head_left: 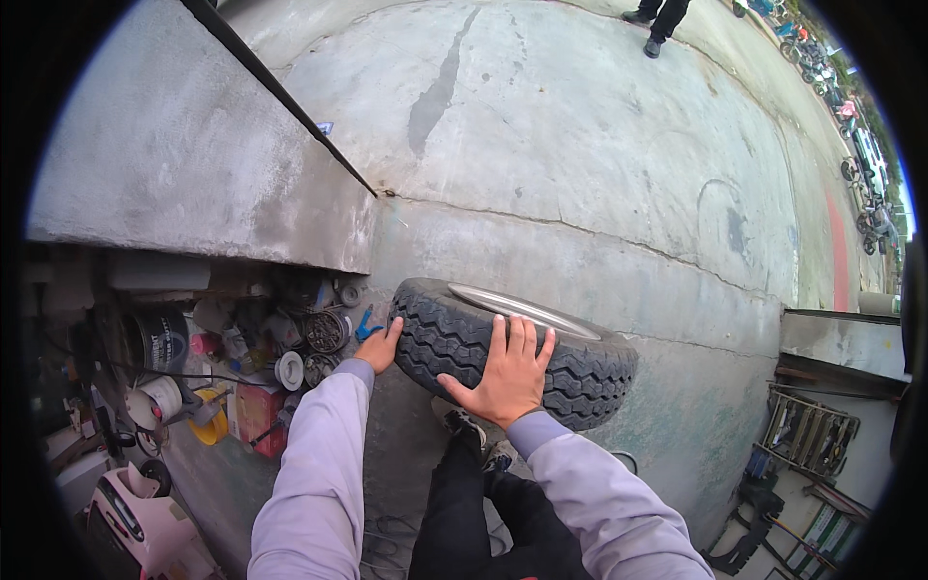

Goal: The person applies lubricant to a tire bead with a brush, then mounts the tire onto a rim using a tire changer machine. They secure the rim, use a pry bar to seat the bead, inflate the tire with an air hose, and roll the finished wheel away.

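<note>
A black tyre with zigzag tread is on the concrete floor in front of my feet, its tread facing me. Part of its silver metal rim shows along the far side. My right hand lies flat on the middle of the tread, fingers spread and thumb out to the left. At the tyre's left end, my left hand rests against the edge with its fingers stretched out; some of them are partly hidden. A small blue tool sits just beyond the left hand.
Cluttered at left are a dark bucket, tins of small parts, a red box and a pink machine part. A wall rises behind them. Metal racks stand at right. Far off, a person stands near parked motorcycles.
</note>
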`<state>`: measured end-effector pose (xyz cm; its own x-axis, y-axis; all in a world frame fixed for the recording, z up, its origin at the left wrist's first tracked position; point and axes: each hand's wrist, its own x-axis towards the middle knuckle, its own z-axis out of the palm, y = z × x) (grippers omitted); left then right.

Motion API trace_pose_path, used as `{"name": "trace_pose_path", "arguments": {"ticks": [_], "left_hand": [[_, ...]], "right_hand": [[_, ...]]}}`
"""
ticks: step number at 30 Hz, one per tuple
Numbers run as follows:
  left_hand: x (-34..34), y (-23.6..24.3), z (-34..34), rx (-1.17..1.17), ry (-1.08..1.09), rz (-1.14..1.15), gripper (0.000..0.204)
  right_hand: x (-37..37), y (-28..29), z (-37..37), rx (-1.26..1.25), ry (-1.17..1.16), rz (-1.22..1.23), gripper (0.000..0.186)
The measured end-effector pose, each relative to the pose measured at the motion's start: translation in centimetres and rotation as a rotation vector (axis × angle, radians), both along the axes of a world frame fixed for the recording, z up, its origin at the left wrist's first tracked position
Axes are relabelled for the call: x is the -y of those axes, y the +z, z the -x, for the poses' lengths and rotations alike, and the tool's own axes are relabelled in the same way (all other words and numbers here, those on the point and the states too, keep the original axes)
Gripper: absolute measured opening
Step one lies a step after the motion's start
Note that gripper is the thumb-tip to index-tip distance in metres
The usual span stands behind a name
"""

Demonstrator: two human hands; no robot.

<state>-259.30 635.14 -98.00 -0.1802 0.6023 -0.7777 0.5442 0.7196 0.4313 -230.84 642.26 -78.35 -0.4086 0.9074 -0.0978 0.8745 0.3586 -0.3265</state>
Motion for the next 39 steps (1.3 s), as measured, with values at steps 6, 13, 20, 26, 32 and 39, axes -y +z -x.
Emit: {"name": "trace_pose_path", "arguments": {"ticks": [6,13,20,26,32,39], "left_hand": [[14.7,-2.9,-2.5,0.234,0.584,0.428,0.1],[22.7,-0.6,-16.6,0.663,1.401,0.354,0.096],[23.0,1.5,-31.7,0.846,1.713,0.196,0.106],[18.1,2.7,-41.2,0.957,1.863,0.12,0.112],[10.3,5.5,-40.5,0.799,1.706,-0.019,0.077],[-1.5,12.2,-34.0,0.52,1.527,-0.366,0.073]], "right_hand": [[1.7,-0.2,2.2,-0.055,0.407,0.111,0.116],[2.6,-0.8,-0.7,-0.007,0.953,0.174,0.111],[-1.0,-0.7,-3.3,-0.009,1.389,0.189,0.106],[-7.0,-0.4,-2.2,-0.084,1.643,0.239,0.099],[-16.3,-1.1,3.6,-0.17,1.635,0.143,0.075],[-23.6,-1.4,6.9,0.056,1.016,-0.116,0.089]]}}
